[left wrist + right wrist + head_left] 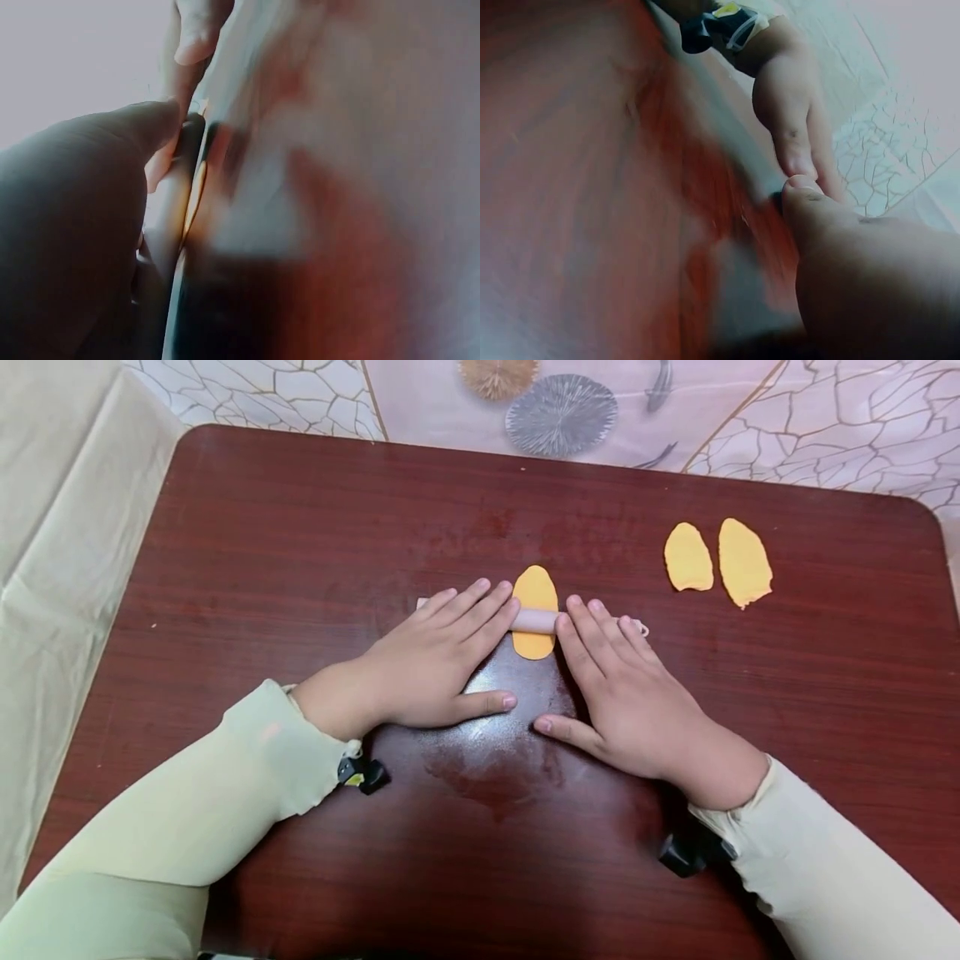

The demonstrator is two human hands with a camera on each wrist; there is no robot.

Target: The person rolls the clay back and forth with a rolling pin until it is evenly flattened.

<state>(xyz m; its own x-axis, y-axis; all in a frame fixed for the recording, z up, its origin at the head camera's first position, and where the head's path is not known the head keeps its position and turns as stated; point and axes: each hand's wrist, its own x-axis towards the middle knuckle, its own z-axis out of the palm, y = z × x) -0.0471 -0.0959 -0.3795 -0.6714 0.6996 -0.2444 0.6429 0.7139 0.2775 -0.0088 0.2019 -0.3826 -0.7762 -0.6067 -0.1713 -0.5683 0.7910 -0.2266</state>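
A pale rolling pin lies crosswise over a flat yellow-orange oval of dough or clay on the table. With fingers straight, my left hand rests on the pin's left part, its thumb stretched out over the table. My right hand presses the right part the same way, thumb also held apart. Both palms hide much of the pin; one end pokes out past each hand. In the left wrist view the yellow edge shows under the pin. Mostly thumbs and hand sides appear in the right wrist view.
Two flat yellow pieces, a smaller one and a larger one with ragged lower edges, lie at the back right. The dark red-brown table has a patterned covering behind it. Dark wrist devices sit at both cuffs.
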